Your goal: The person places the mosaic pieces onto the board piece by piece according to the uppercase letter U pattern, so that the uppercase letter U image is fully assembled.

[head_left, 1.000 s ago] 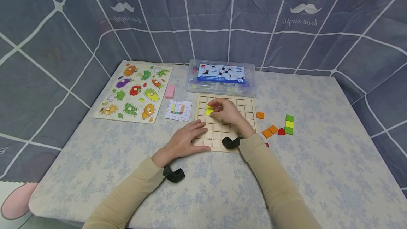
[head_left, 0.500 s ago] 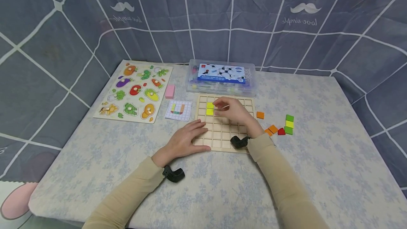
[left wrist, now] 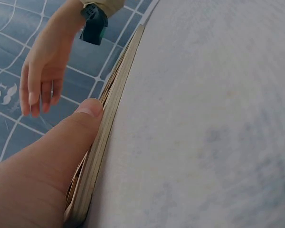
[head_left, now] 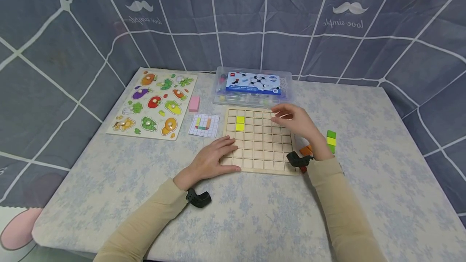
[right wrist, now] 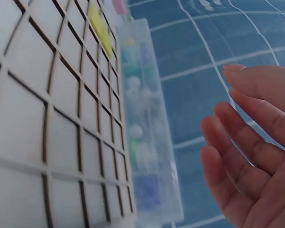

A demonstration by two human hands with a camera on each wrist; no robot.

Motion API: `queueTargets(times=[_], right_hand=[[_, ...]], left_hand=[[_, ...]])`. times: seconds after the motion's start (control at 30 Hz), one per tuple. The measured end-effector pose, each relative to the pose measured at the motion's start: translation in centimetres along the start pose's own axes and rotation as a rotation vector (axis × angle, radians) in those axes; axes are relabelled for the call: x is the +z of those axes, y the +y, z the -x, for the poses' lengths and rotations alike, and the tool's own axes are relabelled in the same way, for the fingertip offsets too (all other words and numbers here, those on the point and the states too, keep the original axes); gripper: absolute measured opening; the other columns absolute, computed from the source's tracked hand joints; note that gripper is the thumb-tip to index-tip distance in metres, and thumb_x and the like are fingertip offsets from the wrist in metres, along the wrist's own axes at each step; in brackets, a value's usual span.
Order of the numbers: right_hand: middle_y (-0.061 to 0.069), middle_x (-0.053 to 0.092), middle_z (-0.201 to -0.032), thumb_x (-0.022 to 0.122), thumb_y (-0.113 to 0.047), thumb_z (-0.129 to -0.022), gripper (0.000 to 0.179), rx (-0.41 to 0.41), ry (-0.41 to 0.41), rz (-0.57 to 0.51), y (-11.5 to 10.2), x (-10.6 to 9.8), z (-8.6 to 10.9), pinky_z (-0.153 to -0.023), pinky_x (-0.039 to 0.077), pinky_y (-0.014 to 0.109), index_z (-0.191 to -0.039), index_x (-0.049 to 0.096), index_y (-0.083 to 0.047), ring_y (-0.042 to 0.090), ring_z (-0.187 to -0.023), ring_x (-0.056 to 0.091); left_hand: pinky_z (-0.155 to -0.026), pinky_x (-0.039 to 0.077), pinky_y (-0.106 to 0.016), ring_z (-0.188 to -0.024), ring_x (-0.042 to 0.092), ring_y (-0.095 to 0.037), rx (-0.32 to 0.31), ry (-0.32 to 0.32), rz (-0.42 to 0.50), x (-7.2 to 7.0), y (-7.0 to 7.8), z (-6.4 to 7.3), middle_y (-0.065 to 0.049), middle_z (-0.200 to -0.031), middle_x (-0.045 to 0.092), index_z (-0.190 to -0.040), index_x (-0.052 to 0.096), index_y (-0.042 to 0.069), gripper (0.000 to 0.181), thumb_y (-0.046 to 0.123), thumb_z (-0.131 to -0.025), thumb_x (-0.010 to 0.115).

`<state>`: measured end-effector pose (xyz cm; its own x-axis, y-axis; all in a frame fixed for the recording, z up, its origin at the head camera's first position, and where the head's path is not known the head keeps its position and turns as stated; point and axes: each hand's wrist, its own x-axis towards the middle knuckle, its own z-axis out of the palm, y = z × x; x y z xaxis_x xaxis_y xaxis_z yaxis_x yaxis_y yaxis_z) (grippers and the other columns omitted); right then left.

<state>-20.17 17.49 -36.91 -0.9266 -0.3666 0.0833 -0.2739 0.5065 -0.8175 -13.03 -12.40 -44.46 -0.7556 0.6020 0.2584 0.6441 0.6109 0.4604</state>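
Note:
A wooden grid board lies on the table, with two yellow square tiles set one above the other in its upper left cells. My left hand rests at the board's left edge, fingers spread; in the left wrist view its thumb touches the board's side. Above the board's right side hovers my right hand, its fingers loosely bent and nothing between them, as the right wrist view also shows. Orange tiles lie partly hidden under the right wrist. Beyond it is a stack of green and yellow tiles.
A pattern card lies left of the board, below a pink block. Farther left is a vegetable puzzle board. A clear plastic kit box stands behind the grid board, near the curtain.
My right hand has moved right, away from the yellow tiles, to the board's right side, now covering some loose tiles. Both yellow tiles are in plain sight. The left hand has stayed put.

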Motion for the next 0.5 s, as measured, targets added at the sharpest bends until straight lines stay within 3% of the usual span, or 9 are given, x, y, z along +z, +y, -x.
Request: queueTargets(times=[0.2, 0.27, 0.33, 0.43, 0.5], right_hand=[[0.019, 0.054, -0.124, 0.061, -0.026, -0.092, 0.042, 0.07, 0.098, 0.035, 0.7, -3.1, 2.0, -0.094, 0.043, 0.045, -0.126, 0.055, -0.002, 0.03, -0.108, 0.053], [0.012, 0.056, -0.124, 0.061, -0.034, -0.092, 0.044, 0.093, 0.152, 0.077, 3.1, -4.0, 2.2, -0.092, 0.045, 0.038, -0.126, 0.057, -0.008, 0.024, -0.107, 0.054], [0.009, 0.057, -0.124, 0.062, -0.036, -0.091, 0.044, 0.107, 0.163, 0.047, 4.5, -5.2, 2.6, -0.091, 0.045, 0.039, -0.126, 0.058, -0.011, 0.024, -0.108, 0.054], [-0.002, 0.058, -0.121, 0.061, -0.052, -0.086, 0.047, 0.139, 0.224, 0.121, 10.5, -6.6, 2.3, -0.084, 0.047, 0.036, -0.124, 0.06, -0.025, 0.017, -0.103, 0.055], [-0.002, 0.057, -0.123, 0.061, -0.053, -0.086, 0.047, 0.164, 0.233, 0.145, 12.8, -7.6, 2.5, -0.084, 0.046, 0.044, -0.125, 0.058, -0.029, 0.02, -0.105, 0.054]], left_hand=[[-0.108, 0.031, -0.04, -0.135, 0.034, -0.024, -0.002, 0.0, 0.003, -0.1, 0.2, 0.0, -0.01, -0.14, 0.047, -0.128, 0.059, 0.008, 0.068, 0.053, -0.077, 0.07], [-0.108, 0.031, -0.04, -0.135, 0.034, -0.024, -0.002, 0.002, 0.003, -0.1, 0.2, 0.0, -0.01, -0.139, 0.047, -0.128, 0.059, 0.008, 0.068, 0.053, -0.077, 0.07], [-0.108, 0.031, -0.04, -0.134, 0.034, -0.024, -0.001, 0.005, 0.0, -0.1, 0.2, 0.0, -0.01, -0.139, 0.048, -0.127, 0.059, 0.008, 0.068, 0.053, -0.077, 0.07], [-0.108, 0.031, -0.04, -0.134, 0.035, -0.025, 0.005, 0.009, -0.006, -0.1, 0.2, 0.0, -0.011, -0.139, 0.048, -0.127, 0.06, 0.007, 0.068, 0.052, -0.077, 0.07], [-0.108, 0.031, -0.04, -0.134, 0.035, -0.025, 0.005, 0.008, -0.009, -0.1, 0.2, 0.0, -0.01, -0.139, 0.048, -0.127, 0.06, 0.007, 0.068, 0.053, -0.077, 0.07]])
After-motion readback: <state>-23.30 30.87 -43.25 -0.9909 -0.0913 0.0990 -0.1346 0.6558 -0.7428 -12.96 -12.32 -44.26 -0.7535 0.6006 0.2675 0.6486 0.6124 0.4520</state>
